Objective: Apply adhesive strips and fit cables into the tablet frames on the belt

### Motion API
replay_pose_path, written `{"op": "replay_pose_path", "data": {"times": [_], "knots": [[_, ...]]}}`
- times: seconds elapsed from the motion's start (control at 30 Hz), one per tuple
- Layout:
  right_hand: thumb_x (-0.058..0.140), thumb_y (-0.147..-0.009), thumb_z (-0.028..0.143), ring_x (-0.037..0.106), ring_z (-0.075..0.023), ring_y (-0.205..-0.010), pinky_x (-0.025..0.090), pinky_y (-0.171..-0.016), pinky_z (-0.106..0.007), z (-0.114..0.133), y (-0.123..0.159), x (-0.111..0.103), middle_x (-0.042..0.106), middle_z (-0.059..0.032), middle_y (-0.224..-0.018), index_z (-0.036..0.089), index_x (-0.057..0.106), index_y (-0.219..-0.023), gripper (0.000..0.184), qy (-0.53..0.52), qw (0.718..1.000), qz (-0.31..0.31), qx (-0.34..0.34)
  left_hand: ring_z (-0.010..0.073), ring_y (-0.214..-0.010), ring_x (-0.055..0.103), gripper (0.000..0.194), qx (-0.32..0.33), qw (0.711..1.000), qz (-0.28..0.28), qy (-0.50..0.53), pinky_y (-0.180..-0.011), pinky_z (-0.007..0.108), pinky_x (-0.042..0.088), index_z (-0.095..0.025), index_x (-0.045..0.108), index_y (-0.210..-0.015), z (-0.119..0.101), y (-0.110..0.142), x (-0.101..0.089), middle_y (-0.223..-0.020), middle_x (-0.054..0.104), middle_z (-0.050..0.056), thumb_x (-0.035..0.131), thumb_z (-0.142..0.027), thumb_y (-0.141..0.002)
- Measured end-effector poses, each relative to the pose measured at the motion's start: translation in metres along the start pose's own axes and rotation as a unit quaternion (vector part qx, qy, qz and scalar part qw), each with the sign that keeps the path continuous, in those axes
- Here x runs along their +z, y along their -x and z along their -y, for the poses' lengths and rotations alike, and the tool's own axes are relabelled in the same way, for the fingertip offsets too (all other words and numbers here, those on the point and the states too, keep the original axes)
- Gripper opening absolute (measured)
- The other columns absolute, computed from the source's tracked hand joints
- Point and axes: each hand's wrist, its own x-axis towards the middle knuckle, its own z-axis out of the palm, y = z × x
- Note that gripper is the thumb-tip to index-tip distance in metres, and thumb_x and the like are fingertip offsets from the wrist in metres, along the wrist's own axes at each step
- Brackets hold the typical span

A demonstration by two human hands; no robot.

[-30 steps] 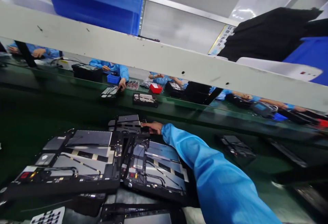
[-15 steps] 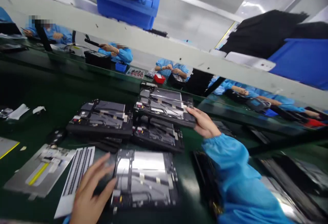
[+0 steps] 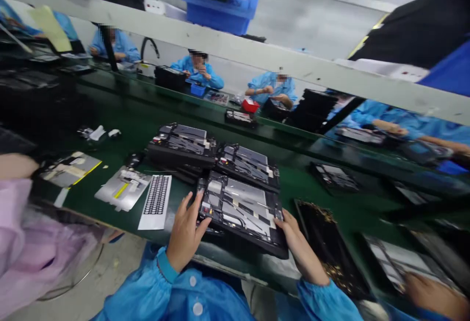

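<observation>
A black-framed device assembly (image 3: 246, 204), with silver panels and dark ribbon cables on its face, is held tilted near the bench's front edge. My left hand (image 3: 186, 236) grips its left side, thumb and fingers at the edge. On the opposite side, my right hand (image 3: 300, 246) is closed on the right edge, thumb on top. Just behind lies a similar assembly (image 3: 251, 164), and another one (image 3: 183, 140) rests on a stack to the left. Left of my left hand is a white sheet with rows of dark strips (image 3: 155, 203). The underside of the held assembly is hidden.
Silver plates with yellow strips (image 3: 124, 189) lie on the green bench (image 3: 121, 110) at left. A black tray with gold-coloured bits (image 3: 326, 242) stands at right. A person in pink sits at left; a co-worker's hand (image 3: 435, 294) shows at lower right. A shelf crosses above.
My right hand has brought the assembly down from the rear stack toward me. My left hand, open and apart before, now grips its left side. The camera view has shifted.
</observation>
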Motion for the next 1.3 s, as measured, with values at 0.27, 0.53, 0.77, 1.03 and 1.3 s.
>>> {"op": "replay_pose_path", "data": {"times": [0.27, 0.53, 0.77, 1.03, 1.3], "knots": [[0.060, -0.094, 0.016, 0.066, -0.0218, -0.094, 0.056, -0.080, -0.032, 0.092, 0.124, 0.081, 0.066, -0.0078, -0.101, 0.025, 0.063, -0.109, 0.018, -0.052, 0.910, 0.158, -0.379, 0.0237, -0.144, 0.044, 0.045, -0.079, 0.994, 0.009, -0.079, -0.122, 0.050, 0.032, -0.023, 0.041, -0.148, 0.095, 0.050, -0.063, -0.150, 0.054, 0.010, 0.039, -0.025, -0.104], [0.051, -0.098, 0.012, 0.060, -0.0234, -0.098, 0.053, -0.090, -0.039, 0.130, 0.121, 0.269, 0.063, -0.0087, -0.101, 0.021, 0.062, -0.098, 0.014, 0.014, 0.886, 0.321, -0.334, 0.0254, -0.144, 0.044, 0.076, -0.116, 0.986, 0.055, -0.110, -0.122, 0.055, 0.026, -0.017, -0.012, -0.160, 0.123, 0.068, -0.069, -0.151, 0.052, 0.016, 0.038, -0.024, -0.103], [0.055, -0.097, 0.015, 0.059, -0.0250, -0.096, 0.051, -0.086, -0.037, 0.146, 0.095, 0.303, 0.062, -0.0106, -0.098, 0.017, 0.066, -0.094, 0.011, 0.124, 0.868, 0.356, -0.323, 0.0283, -0.148, 0.038, 0.082, -0.100, 0.988, 0.059, -0.105, -0.124, 0.056, 0.022, -0.017, -0.008, -0.161, 0.129, 0.071, -0.068, -0.153, 0.050, 0.015, 0.043, -0.024, -0.098], [0.053, -0.102, 0.025, 0.061, -0.0204, -0.106, 0.052, -0.096, -0.032, 0.169, 0.101, 0.249, 0.066, -0.0088, -0.110, 0.018, 0.060, -0.106, 0.011, 0.101, 0.849, 0.363, -0.371, 0.0388, -0.138, 0.050, 0.083, -0.079, 0.992, 0.051, -0.083, -0.118, 0.068, 0.027, -0.021, -0.001, -0.163, 0.153, 0.067, -0.068, -0.151, 0.052, 0.016, 0.045, -0.042, -0.096], [0.066, -0.096, 0.026, 0.070, -0.0156, -0.083, 0.058, -0.073, -0.025, 0.111, 0.099, 0.069, 0.072, -0.0043, -0.091, 0.022, 0.070, -0.096, 0.005, -0.136, 0.944, 0.227, -0.195, 0.0321, -0.134, 0.054, 0.050, -0.033, 0.998, -0.060, 0.010, -0.117, 0.058, 0.040, -0.031, 0.051, -0.145, 0.055, 0.031, -0.062, -0.141, 0.060, 0.007, 0.058, -0.025, -0.095]]}}
